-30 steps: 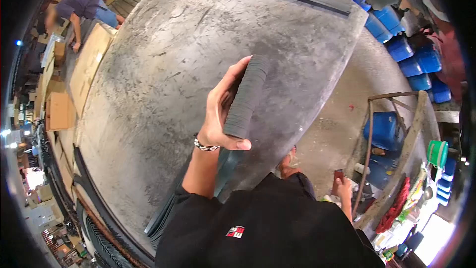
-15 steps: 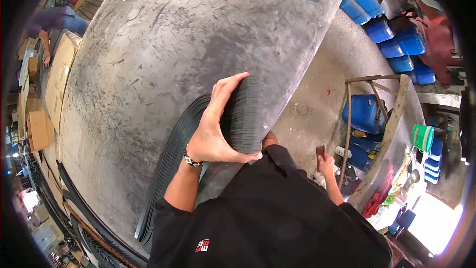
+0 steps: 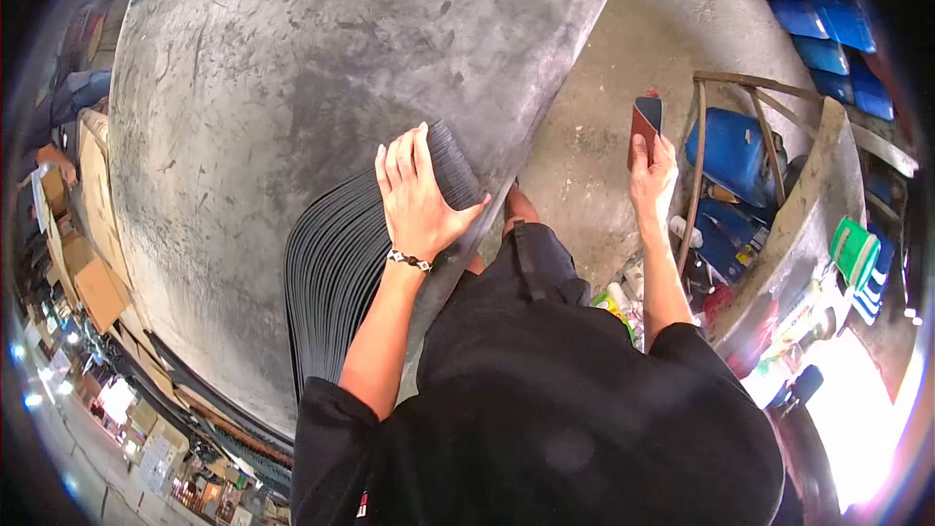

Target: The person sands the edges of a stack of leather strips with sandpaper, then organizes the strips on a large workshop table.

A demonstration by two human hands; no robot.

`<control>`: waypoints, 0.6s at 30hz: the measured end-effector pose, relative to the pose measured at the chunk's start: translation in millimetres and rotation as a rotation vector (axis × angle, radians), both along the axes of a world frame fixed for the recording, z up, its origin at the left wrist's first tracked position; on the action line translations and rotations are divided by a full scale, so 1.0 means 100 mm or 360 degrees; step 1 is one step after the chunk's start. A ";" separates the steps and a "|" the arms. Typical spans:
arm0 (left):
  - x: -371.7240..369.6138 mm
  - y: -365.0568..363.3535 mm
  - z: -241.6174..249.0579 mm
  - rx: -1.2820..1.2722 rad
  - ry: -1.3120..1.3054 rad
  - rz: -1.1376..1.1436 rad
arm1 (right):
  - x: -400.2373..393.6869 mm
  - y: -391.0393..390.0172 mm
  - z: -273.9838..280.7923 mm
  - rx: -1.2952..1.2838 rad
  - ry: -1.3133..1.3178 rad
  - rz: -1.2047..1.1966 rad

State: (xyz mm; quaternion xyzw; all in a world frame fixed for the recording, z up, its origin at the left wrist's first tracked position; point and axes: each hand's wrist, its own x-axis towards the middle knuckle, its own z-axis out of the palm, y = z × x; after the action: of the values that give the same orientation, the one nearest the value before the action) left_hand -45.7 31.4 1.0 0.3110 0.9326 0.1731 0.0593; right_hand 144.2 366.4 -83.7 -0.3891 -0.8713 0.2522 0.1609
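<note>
A thick bundle of long dark-grey strips (image 3: 331, 244) bends in a curve over the table's near edge area, its layered end standing up in the middle of the view. My left hand (image 3: 417, 185) is wrapped round that end, fingers along the far side and thumb at the near corner. Out to the right, over the floor, my right hand (image 3: 653, 175) is closed on a folded flat piece (image 3: 645, 131), reddish-brown on one face and dark on the other. I cannot tell what material it is.
The grey, scuffed table (image 3: 224, 117) ends in a slanting edge on my right. Beyond it stand a metal frame (image 3: 698, 166), blue containers (image 3: 735, 156) and a green tub (image 3: 855, 251). Cardboard boxes (image 3: 100, 294) line the left side.
My right hand has risen forward with the folded piece. My left hand has shifted its grip, now lower and flatter over the bundle's end, which leans over and spreads out.
</note>
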 end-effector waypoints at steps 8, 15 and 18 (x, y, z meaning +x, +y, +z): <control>0.00 0.06 0.04 -0.0170 -0.0044 -0.0005 | -1.20 -0.95 1.11 -0.0742 0.0428 0.0561; 0.03 -0.09 -0.26 -0.0412 0.0228 -0.0072 | -1.53 -1.76 0.78 -0.0356 0.0379 0.1010; 0.04 0.00 0.05 -0.0195 -0.0072 -0.0016 | -1.62 -1.29 0.97 -0.0536 0.0275 0.0970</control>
State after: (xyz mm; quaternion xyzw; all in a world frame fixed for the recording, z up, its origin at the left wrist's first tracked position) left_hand -41.5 31.4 6.4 0.3075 0.9383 0.1222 0.1002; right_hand -17.3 237.5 13.7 -0.1098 -0.8766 0.4607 0.0850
